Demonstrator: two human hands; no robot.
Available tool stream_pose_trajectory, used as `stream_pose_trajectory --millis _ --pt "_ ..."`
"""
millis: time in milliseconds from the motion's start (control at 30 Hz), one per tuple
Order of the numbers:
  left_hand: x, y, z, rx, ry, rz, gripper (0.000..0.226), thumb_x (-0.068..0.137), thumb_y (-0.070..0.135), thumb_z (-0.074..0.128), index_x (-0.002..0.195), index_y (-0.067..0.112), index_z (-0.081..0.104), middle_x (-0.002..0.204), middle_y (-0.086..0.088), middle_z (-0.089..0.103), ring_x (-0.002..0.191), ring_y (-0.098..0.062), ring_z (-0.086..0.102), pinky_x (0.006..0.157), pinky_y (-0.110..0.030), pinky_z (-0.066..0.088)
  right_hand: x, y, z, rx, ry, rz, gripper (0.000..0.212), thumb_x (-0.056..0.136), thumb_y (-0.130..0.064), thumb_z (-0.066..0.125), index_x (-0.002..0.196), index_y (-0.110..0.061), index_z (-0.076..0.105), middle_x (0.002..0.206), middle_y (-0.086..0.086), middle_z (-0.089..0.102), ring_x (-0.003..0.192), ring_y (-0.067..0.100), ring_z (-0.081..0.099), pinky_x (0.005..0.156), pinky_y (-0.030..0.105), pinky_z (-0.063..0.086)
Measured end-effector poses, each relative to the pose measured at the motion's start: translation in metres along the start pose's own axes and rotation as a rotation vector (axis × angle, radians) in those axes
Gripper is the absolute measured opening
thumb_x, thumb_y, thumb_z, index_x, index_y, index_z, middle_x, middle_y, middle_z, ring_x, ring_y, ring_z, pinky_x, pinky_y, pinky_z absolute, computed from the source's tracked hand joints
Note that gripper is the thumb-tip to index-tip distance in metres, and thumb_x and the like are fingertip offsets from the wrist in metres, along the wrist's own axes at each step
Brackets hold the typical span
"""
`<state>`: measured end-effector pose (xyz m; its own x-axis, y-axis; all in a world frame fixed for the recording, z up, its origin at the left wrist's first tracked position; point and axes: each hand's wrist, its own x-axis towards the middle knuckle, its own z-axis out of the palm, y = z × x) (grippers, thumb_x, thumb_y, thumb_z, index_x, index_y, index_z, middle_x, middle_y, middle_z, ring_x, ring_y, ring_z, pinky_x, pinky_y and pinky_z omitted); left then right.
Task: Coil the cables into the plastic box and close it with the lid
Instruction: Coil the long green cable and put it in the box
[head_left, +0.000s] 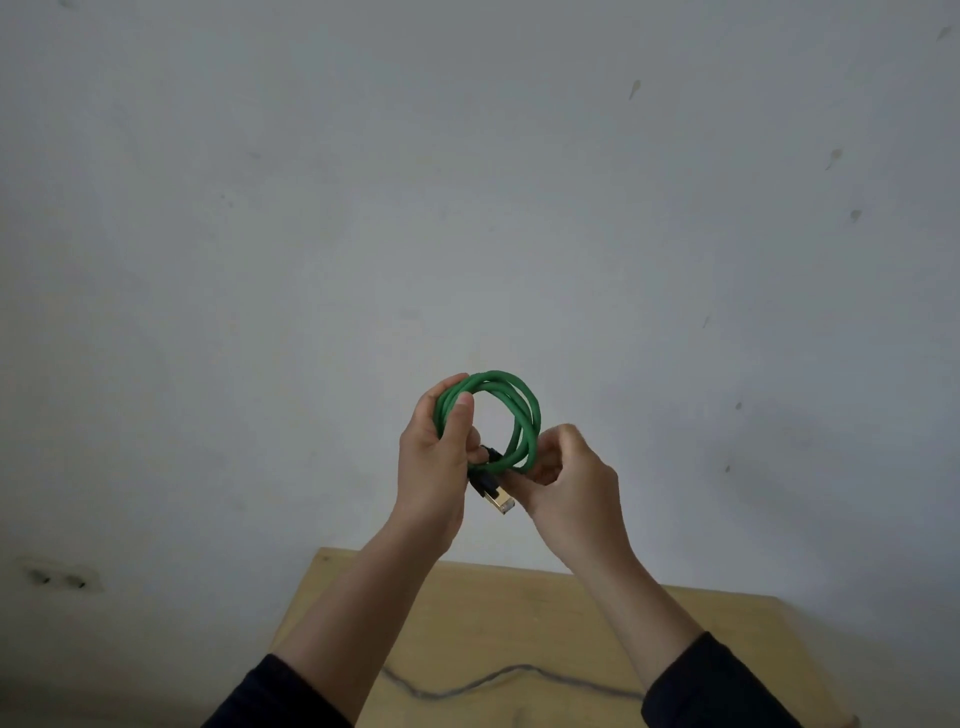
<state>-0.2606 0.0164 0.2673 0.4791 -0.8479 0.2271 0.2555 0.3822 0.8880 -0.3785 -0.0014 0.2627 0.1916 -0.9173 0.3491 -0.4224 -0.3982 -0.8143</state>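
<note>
Left hand (434, 457) grips green cable (519, 415) coil at 9 o'clock; right hand (569, 475) pinches 4 o'clock; fingertips hidden

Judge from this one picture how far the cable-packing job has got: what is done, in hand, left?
Done: the green cable is wound into loops. In hand: the left hand grips the coil, the right hand pinches its lower side near the gold plug. Left: a grey cable lies uncoiled on the wooden table; no box or lid is in view.
</note>
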Motion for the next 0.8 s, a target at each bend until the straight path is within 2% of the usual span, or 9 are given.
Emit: stream_pose_trajectory --millis 67,133,233,400,567,667,733,800 --pt "-0.001 -0.001 0.0 0.047 -0.01 0.033 0.022 0.096 0.016 0.047 0.114 0.017 0.058 0.059 0.005 0.038 0.05 -0.008 0.037 0.049 -0.019 0.039 0.0 -0.001 -0.003 0.061 -0.086 0.093 0.026 0.071 -0.032 0.076 0.08 -0.015 0.06 0.073 0.004 0.067 0.06 0.016 0.055 0.051 0.013 0.038" --pt "-0.002 -0.001 0.0 0.113 -0.02 0.076 0.02 0.096 0.017 0.047 0.111 0.021 0.059 0.058 0.008 0.04 0.051 -0.009 0.039 0.05 -0.019 0.041 0.0 -0.002 -0.004 0.154 -0.157 0.143 0.01 0.075 -0.025 0.071 0.08 -0.018 0.065 0.071 0.003 0.067 0.059 0.02 0.054 0.058 0.025 0.041" --pt "-0.001 -0.001 -0.002 0.155 -0.033 0.09 0.019 0.096 0.018 0.047 0.108 0.025 0.06 0.056 0.012 0.043 0.052 -0.009 0.041 0.055 -0.023 0.042 -0.003 -0.002 -0.004 0.205 -0.164 0.141 0.002 0.079 -0.019 0.067 0.079 -0.02 0.065 0.062 -0.006 0.06 0.048 0.005 0.044 0.055 0.024 0.037" --pt "-0.001 -0.005 -0.005 0.34 -0.03 0.175 0.02 0.097 0.026 0.044 0.112 0.03 0.056 0.057 0.011 0.051 0.058 -0.009 0.053 0.062 -0.028 0.049 -0.007 -0.004 0.001 0.261 -0.031 0.167 0.008 0.084 -0.016 0.065 0.083 -0.024 0.064 0.067 -0.006 0.069 0.044 -0.001 0.049 0.055 0.021 0.039" --pt "-0.001 -0.014 -0.01 0.474 0.01 0.197 0.021 0.099 0.03 0.037 0.114 0.035 0.049 0.077 0.005 0.056 0.074 -0.006 0.058 0.067 -0.021 0.045 -0.006 -0.006 -0.005 0.356 -0.017 0.225 0.015 0.081 -0.014 0.068 0.087 -0.028 0.065 0.072 -0.004 0.073 0.046 -0.003 0.051 0.062 0.024 0.044" --pt "-0.002 -0.016 -0.011 0.371 -0.029 0.114 0.022 0.099 0.032 0.034 0.116 0.036 0.048 0.101 0.008 0.059 0.094 -0.001 0.063 0.078 -0.028 0.052 -0.006 -0.005 -0.009 0.345 -0.028 0.177 0.018 0.08 -0.007 0.066 0.085 -0.024 0.065 0.073 -0.003 0.072 0.046 -0.003 0.051 0.058 0.019 0.043" --pt "-0.002 -0.015 -0.01 0.297 -0.044 0.07 0.023 0.1 0.032 0.034 0.118 0.034 0.048 0.109 0.008 0.056 0.093 0.0 0.065 0.073 -0.028 0.055 -0.007 -0.006 -0.011 0.296 -0.041 0.117 0.016 0.081 -0.007 0.067 0.086 -0.021 0.062 0.072 -0.004 0.071 0.048 -0.004 0.054 0.056 0.014 0.042" --pt "-0.003 -0.016 -0.01 0.324 -0.018 0.079 0.021 0.1 0.03 0.035 0.116 0.036 0.048 0.11 0.008 0.058 0.091 0.0 0.066 0.074 -0.032 0.057 -0.007 -0.006 -0.012 0.162 -0.028 0.002 0.025 0.081 -0.008 0.067 0.096 -0.024 0.055 0.074 -0.007 0.07 0.059 -0.004 0.06 0.057 0.008 0.042"
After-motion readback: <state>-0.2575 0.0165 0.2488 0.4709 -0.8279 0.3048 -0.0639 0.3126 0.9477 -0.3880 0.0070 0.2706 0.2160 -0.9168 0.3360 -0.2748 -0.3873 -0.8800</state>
